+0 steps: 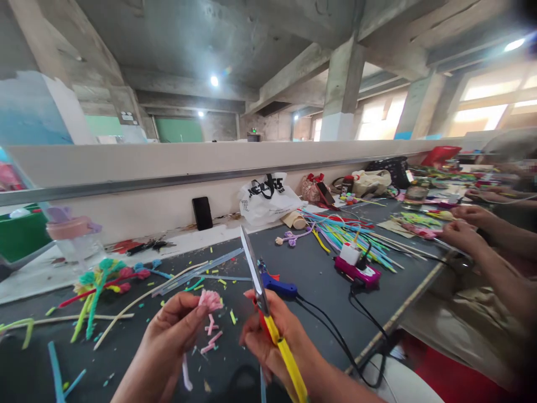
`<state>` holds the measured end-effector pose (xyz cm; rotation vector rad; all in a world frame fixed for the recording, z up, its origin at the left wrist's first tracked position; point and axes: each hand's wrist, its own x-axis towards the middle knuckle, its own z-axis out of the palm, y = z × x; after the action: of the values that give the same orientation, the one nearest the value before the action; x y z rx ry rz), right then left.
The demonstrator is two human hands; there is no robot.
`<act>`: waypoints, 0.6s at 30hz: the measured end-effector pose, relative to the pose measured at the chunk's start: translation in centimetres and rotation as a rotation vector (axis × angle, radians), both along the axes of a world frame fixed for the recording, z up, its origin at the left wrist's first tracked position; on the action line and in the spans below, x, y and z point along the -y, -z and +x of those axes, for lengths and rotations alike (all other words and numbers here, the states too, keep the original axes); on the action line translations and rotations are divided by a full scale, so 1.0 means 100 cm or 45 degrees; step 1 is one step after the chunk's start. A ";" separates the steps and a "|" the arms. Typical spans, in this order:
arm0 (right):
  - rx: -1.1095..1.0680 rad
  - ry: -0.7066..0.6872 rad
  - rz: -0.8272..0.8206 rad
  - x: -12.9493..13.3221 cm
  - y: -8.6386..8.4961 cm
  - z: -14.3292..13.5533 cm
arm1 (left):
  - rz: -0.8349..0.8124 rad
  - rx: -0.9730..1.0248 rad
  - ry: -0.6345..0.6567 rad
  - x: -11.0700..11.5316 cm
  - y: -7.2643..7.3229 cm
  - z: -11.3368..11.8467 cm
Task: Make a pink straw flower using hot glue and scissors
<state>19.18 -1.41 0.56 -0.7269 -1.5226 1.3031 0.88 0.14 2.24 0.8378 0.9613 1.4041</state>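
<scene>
My left hand [170,338] pinches a pink pipe-cleaner flower [211,300] between thumb and fingers. A pale stem [186,374] shows below that hand; whether it joins the flower is hidden. My right hand [279,330] is closed around scissors [268,313] with yellow and red handles, their long blades pointing up and away. The blades look together and stand apart from the flower. Short pink pipe-cleaner pieces [212,340] lie on the dark table [235,358] between my hands. Just beyond my right hand is a blue glue gun [280,286] with a black cord.
Finished pipe-cleaner flowers [103,282] lie at left beside a lidded cup [75,238]. A phone [202,213] leans on the partition near a white bag [268,198]. Loose pipe cleaners [352,235] and a purple power strip [357,272] are at right. A co-worker's hands [467,226] work further right.
</scene>
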 end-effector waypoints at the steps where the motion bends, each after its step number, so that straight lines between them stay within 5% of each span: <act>1: 0.072 -0.031 0.064 -0.001 -0.001 0.005 | -0.009 0.045 0.009 -0.002 -0.002 -0.003; 7: 0.329 0.107 0.145 0.002 -0.013 0.028 | -0.036 0.235 0.000 -0.002 -0.014 -0.008; 13: -0.003 -0.197 0.037 -0.002 -0.016 0.026 | -0.026 0.249 -0.027 -0.003 -0.013 -0.013; 15: 0.012 -0.105 0.085 -0.003 -0.019 0.029 | 0.019 0.249 -0.003 -0.004 -0.012 -0.016; 18: 0.310 0.258 0.353 -0.005 -0.026 0.037 | 0.036 0.277 0.015 -0.003 -0.012 -0.017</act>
<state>22.92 -0.92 3.11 -0.8560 -1.7306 0.8552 -0.79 0.47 3.49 0.6936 0.7702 1.4679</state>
